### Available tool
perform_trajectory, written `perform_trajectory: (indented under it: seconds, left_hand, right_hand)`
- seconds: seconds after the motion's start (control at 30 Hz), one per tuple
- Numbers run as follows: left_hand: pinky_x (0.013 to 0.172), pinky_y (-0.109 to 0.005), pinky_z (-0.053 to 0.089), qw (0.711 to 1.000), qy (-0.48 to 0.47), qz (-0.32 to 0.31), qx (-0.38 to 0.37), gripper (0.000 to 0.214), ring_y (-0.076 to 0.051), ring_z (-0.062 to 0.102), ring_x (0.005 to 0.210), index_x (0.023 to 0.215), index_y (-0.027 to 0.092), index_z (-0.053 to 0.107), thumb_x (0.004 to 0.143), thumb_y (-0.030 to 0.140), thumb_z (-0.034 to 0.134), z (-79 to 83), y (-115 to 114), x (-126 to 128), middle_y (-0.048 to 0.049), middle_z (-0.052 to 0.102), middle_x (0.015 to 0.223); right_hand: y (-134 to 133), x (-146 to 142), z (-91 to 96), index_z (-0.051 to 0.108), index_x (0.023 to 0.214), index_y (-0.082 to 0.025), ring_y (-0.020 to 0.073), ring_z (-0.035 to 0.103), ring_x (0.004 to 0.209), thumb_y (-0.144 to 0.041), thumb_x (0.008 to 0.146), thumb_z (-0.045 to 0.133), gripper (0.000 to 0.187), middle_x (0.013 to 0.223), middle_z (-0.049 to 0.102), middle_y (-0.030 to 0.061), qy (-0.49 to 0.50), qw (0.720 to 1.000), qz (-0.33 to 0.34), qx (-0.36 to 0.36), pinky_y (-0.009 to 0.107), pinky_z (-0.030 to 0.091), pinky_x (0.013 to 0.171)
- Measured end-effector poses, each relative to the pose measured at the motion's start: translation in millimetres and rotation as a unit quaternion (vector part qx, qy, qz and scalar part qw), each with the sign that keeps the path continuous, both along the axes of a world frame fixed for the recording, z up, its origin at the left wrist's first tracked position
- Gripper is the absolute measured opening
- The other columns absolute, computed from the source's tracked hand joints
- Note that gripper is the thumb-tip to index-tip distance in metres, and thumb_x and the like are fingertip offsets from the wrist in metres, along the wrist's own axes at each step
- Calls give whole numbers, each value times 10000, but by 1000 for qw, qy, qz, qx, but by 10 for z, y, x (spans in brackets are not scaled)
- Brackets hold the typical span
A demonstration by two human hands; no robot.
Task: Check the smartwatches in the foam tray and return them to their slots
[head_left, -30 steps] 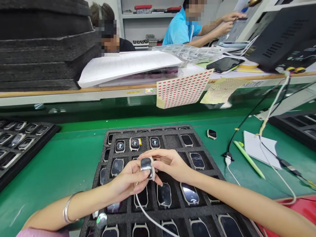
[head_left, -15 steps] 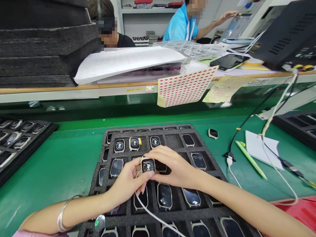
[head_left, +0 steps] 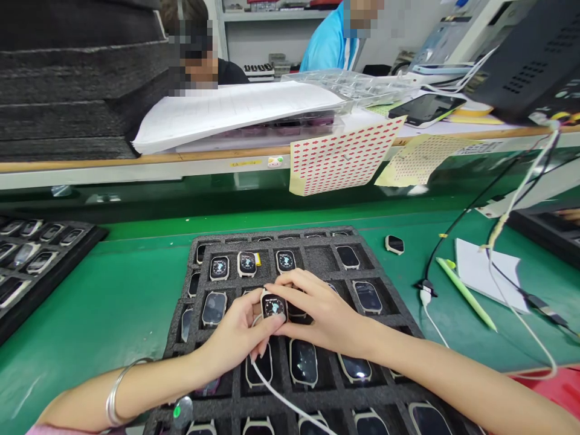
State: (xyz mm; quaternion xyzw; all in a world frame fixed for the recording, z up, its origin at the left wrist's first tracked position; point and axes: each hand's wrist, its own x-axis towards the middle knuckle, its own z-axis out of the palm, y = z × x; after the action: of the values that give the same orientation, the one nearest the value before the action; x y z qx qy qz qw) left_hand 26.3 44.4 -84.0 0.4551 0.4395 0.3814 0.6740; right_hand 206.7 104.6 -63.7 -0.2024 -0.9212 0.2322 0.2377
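Note:
A strapless smartwatch [head_left: 273,306] with a lit dial is held up between both my hands, over the black foam tray [head_left: 317,258]. My left hand [head_left: 242,326] grips its left and lower edge, the thumb lying across the bottom of the screen. At the watch's top and right side, the fingers and thumb of my right hand [head_left: 312,308] close on it. A white cable [head_left: 290,399] runs from under my left fingers down to the right; its end is hidden behind the watch. Around my hands, more watches [head_left: 303,362] lie in the tray's compartments, several with lit dials.
One watch [head_left: 394,244] lies on the green table, right of the tray. Beyond it are a green pen [head_left: 466,294], white paper [head_left: 489,272] and cables. Another foam tray [head_left: 97,232] is at left. A shelf with papers [head_left: 235,115] spans the back; two people sit behind.
The watch and both hands stay in nearly the same hold, with slight shifts to the right. Behind the shelf, the arm of the person in blue has gone out of sight.

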Motion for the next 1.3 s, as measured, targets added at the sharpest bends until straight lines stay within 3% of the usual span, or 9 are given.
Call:
perform_trajectory:
  seconds: [0.37,0.6,0.67,0.77,0.87,0.97,1.03,1.17,1.3]
  left_hand:
    - [347,-121,281,999,-38,-13,-30,288,-16,335,344,1012,148,535,837,352,637,16,-34,-28,87,443,537]
    - [345,-144,318,999,-23,-11,-37,345,-47,379,347,1060,153,522,812,350,659,-19,-32,-20,89,458,523]
    - [365,-156,327,999,-21,-12,-34,352,-49,391,368,1073,157,532,805,342,665,-28,-26,-17,72,497,567]
    - [463,-177,368,999,-41,-24,-18,412,-54,443,498,1093,171,559,738,279,737,-27,-13,-23,1,595,811]
    - [518,-181,339,998,-52,-42,-22,471,-60,403,565,1102,178,573,680,200,781,-14,-5,-37,16,553,819]
    - [506,-189,290,998,-33,-28,-36,377,-64,339,545,1064,169,593,725,228,748,1,-4,-43,43,471,715]
    - [533,-195,309,998,-36,-7,-42,337,-68,352,563,1042,167,605,745,261,733,11,-4,-40,21,508,766]
    - [605,-214,367,997,-66,3,-41,420,-90,435,613,1080,184,613,698,254,773,17,2,-43,-11,579,847]
    - [640,-223,380,998,-57,1,-16,463,-108,461,663,1128,200,599,701,248,774,-4,11,-51,-7,579,847]
  right_hand:
    - [-6,-39,-30,578,1169,-130,206,562,881,-328,788,748,463,977,585,93,38,998,-12,-56,325,493,779]
    - [3,-20,5,578,1171,-143,218,546,900,-373,824,703,435,985,578,93,3,999,-12,-31,358,483,796]
    - [4,-3,37,575,1182,-148,230,529,934,-358,853,670,402,1021,560,108,-14,1000,-10,-14,375,477,809]
    - [8,30,91,561,1197,-129,261,502,988,-273,854,658,384,1068,538,133,-52,999,-3,5,416,463,832]
    - [21,67,144,527,1234,-142,259,508,1001,-250,838,671,435,1084,533,121,-56,997,-18,-45,412,463,852]
    - [30,88,174,519,1223,-190,207,542,969,-249,879,629,367,1056,541,75,-4,989,-32,-142,338,475,855]
    - [27,84,162,515,1217,-194,195,543,972,-235,886,623,351,1049,540,64,29,986,-37,-160,317,469,866]
    - [9,49,63,483,1289,-182,234,492,1067,-223,850,663,476,1140,495,103,17,996,-30,-88,365,434,921]
    - [11,27,-11,469,1309,-188,261,455,1109,-223,863,643,480,1197,475,122,-17,999,-16,-35,413,414,937]
